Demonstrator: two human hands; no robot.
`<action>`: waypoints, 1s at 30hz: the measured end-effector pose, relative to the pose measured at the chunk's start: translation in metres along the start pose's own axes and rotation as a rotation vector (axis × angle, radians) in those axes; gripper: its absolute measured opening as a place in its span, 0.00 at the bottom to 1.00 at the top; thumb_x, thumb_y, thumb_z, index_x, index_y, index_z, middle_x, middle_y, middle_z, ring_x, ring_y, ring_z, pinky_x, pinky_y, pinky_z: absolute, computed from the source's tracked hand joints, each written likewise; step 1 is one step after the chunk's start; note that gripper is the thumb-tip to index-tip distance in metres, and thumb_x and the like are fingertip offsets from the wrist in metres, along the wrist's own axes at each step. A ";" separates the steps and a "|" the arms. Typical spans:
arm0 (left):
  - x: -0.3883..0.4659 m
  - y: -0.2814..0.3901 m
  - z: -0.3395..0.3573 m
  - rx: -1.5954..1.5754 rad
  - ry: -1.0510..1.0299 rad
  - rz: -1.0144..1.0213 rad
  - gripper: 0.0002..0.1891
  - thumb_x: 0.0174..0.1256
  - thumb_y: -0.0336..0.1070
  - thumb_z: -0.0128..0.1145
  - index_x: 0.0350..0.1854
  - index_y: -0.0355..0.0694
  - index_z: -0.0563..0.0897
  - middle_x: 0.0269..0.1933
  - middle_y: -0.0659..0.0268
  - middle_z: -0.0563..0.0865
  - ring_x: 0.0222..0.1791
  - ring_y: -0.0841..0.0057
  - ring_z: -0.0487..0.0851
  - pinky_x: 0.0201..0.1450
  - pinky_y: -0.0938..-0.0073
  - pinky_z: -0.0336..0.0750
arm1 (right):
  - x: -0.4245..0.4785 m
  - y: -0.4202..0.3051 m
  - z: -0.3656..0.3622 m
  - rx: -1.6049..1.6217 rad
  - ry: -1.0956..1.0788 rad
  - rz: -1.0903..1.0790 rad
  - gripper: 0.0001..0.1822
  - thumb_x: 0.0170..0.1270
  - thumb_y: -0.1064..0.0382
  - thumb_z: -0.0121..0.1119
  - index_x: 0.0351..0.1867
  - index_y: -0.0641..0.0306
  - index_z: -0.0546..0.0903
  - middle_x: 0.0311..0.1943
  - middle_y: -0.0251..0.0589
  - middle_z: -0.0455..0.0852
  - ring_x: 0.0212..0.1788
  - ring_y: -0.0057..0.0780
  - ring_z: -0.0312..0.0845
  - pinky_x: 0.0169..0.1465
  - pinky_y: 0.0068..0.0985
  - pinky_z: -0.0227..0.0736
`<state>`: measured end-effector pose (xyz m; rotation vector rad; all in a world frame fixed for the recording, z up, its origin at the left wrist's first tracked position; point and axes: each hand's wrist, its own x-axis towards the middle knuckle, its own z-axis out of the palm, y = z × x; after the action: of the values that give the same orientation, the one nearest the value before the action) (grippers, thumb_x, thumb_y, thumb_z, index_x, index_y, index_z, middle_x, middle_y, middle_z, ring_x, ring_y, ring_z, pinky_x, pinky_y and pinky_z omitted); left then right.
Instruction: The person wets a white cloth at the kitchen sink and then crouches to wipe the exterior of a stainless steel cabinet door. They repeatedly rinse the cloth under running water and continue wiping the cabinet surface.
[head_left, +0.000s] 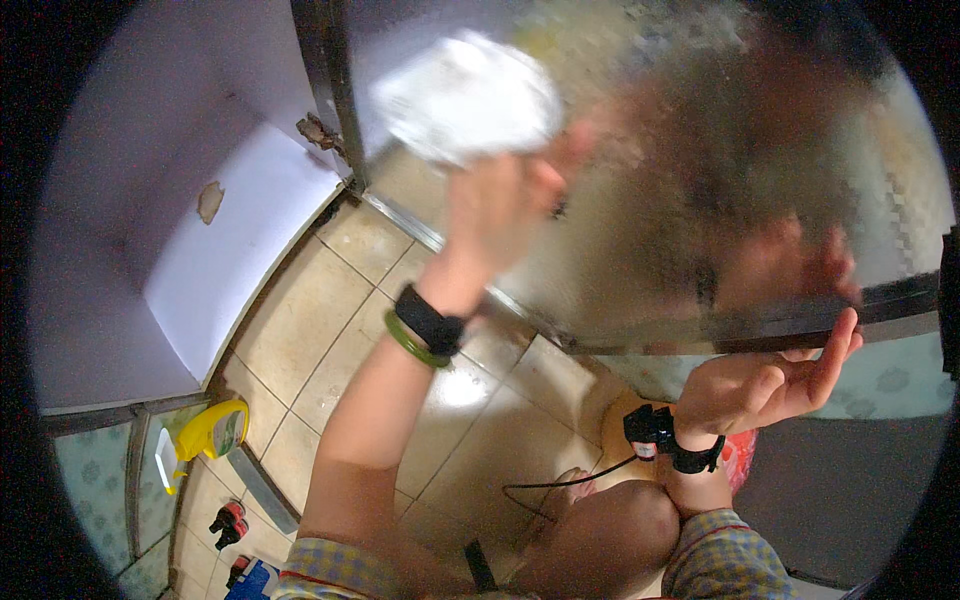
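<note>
My left hand (499, 199) holds a white cloth (472, 101) up against a glass panel (637, 165) in a dark frame. Motion blurs both the hand and the cloth, so its folds cannot be made out. The glass looks hazy and carries dim reflections. My right hand (765, 386) is at the panel's lower frame edge (892, 300), fingers apart and fingertips by the edge, with nothing seen in it. A black device with a cable (652, 435) is strapped at the right wrist. On the left wrist are a black band (427, 322) and a green bangle (409, 341).
A yellow bottle (214, 431) stands at the lower left by a patterned panel (90, 480). Red-and-black items (231, 523) and a blue item (255, 581) lie nearby on the tiled floor (300, 337). A pale, chipped wall (240, 247) rises at left.
</note>
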<state>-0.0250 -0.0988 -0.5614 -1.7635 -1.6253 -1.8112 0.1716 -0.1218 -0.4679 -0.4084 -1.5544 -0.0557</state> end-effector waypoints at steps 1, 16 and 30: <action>-0.006 0.021 0.001 -0.004 -0.071 0.100 0.17 0.61 0.52 0.46 0.47 0.49 0.72 0.48 0.58 0.73 0.48 0.57 0.69 0.51 0.59 0.60 | -0.001 0.001 -0.001 -0.006 0.006 0.000 0.35 0.58 0.44 0.50 0.59 0.66 0.59 0.58 0.58 0.61 0.59 0.54 0.60 0.60 0.51 0.55; -0.028 0.031 0.003 -0.051 -0.153 0.174 0.40 0.54 0.71 0.39 0.60 0.41 0.66 0.61 0.50 0.65 0.63 0.53 0.58 0.64 0.56 0.49 | -0.001 -0.004 -0.012 -0.114 -0.033 0.031 0.34 0.56 0.47 0.52 0.61 0.61 0.58 0.60 0.65 0.57 0.59 0.58 0.58 0.58 0.58 0.55; -0.054 0.015 -0.007 0.038 -0.272 0.122 0.41 0.51 0.70 0.47 0.62 0.44 0.63 0.61 0.50 0.64 0.62 0.49 0.59 0.61 0.52 0.53 | 0.002 0.004 -0.012 -0.019 -0.051 0.011 0.32 0.59 0.48 0.51 0.61 0.58 0.58 0.60 0.64 0.55 0.60 0.58 0.56 0.58 0.57 0.56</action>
<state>-0.0024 -0.1400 -0.5933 -2.1174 -1.5868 -1.5335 0.1844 -0.1210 -0.4667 -0.4358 -1.6025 -0.0522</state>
